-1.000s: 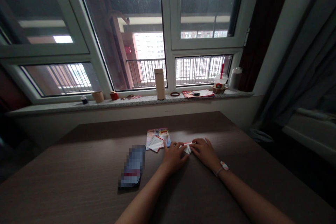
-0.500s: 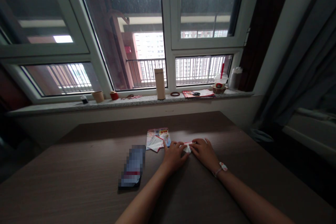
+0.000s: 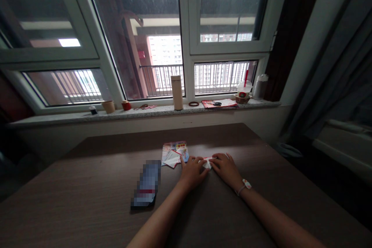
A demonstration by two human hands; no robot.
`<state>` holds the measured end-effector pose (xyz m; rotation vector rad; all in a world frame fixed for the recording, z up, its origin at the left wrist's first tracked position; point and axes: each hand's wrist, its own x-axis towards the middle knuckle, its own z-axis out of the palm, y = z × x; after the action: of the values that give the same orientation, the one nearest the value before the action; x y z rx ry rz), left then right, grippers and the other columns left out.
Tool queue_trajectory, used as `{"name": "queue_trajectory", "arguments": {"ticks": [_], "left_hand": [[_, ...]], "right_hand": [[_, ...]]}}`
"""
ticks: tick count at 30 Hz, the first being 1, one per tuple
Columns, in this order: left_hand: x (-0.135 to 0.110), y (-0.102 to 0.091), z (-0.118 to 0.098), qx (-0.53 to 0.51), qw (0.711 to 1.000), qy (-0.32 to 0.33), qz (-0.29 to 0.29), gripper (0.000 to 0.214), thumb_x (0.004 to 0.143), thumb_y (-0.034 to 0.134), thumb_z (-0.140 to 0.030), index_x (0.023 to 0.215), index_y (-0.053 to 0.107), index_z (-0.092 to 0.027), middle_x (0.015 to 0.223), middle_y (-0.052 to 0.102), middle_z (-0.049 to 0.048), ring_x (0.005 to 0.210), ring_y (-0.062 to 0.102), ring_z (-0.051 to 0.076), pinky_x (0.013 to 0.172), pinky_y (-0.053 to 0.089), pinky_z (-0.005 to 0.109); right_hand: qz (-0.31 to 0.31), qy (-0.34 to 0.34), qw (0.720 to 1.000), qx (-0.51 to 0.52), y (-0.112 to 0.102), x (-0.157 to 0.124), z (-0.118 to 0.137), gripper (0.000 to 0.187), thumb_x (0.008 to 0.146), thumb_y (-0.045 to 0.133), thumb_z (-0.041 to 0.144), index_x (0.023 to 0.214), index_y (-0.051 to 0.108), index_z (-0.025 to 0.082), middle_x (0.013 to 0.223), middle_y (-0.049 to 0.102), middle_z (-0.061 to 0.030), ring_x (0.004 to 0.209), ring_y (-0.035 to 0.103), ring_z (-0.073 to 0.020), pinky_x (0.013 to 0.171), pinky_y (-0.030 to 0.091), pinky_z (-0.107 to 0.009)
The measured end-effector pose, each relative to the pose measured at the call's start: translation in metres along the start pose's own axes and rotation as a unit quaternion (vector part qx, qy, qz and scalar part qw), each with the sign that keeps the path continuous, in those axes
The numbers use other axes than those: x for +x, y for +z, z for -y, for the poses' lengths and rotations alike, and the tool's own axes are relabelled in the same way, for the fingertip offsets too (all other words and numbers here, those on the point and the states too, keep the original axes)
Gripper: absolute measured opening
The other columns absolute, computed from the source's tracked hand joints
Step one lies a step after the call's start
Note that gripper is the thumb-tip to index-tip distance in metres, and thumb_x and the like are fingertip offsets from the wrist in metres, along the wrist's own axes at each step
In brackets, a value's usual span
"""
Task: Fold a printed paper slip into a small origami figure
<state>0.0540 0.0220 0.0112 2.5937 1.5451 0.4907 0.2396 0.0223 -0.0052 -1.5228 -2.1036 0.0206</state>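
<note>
A small folded piece of white and red paper (image 3: 207, 162) lies on the brown table (image 3: 87, 186), mostly hidden between my two hands. My left hand (image 3: 192, 171) presses on its left side with curled fingers. On the paper's right side rests my right hand (image 3: 226, 167), fingertips pinching it; a bracelet is on that wrist. Just left of my left hand lies a colourful printed sheet (image 3: 174, 150) with a small folded paper (image 3: 172, 159) on top.
A dark flat phone-like object (image 3: 147, 183) lies on the table to the left. The windowsill (image 3: 162, 111) carries a tall beige flask (image 3: 176, 92), a small cup (image 3: 108, 106), a red pot (image 3: 126, 105), a drink cup with straw (image 3: 243, 90) and red papers (image 3: 219, 103). Curtains hang at right.
</note>
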Motion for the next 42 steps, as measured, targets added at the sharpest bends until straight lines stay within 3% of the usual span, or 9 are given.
{"name": "queue_trajectory", "arguments": {"ticks": [21, 42], "left_hand": [[0.0006, 0.0007, -0.0006, -0.002, 1.000, -0.008, 0.000, 0.035, 0.091, 0.046, -0.049, 0.122, 0.056, -0.035, 0.129, 0.058, 0.0009, 0.120, 0.044, 0.028, 0.105, 0.004, 0.074], [0.0005, -0.0001, -0.0001, -0.001, 1.000, -0.008, 0.000, 0.036, 0.091, 0.046, -0.050, 0.124, 0.055, -0.037, 0.129, 0.059, 0.0004, 0.121, 0.044, 0.028, 0.104, 0.004, 0.075]], "right_hand": [[0.000, 0.014, 1.000, -0.008, -0.0023, 0.0001, 0.0024, 0.026, 0.092, 0.046, 0.032, 0.103, 0.070, 0.031, 0.112, 0.065, -0.0034, 0.110, 0.056, -0.0194, 0.108, 0.023, -0.050], [-0.007, -0.003, 0.999, -0.034, 0.0016, -0.0002, 0.0007, 0.028, 0.092, 0.047, 0.030, 0.112, 0.066, 0.035, 0.113, 0.064, -0.0036, 0.109, 0.055, -0.0200, 0.105, 0.028, -0.047]]}}
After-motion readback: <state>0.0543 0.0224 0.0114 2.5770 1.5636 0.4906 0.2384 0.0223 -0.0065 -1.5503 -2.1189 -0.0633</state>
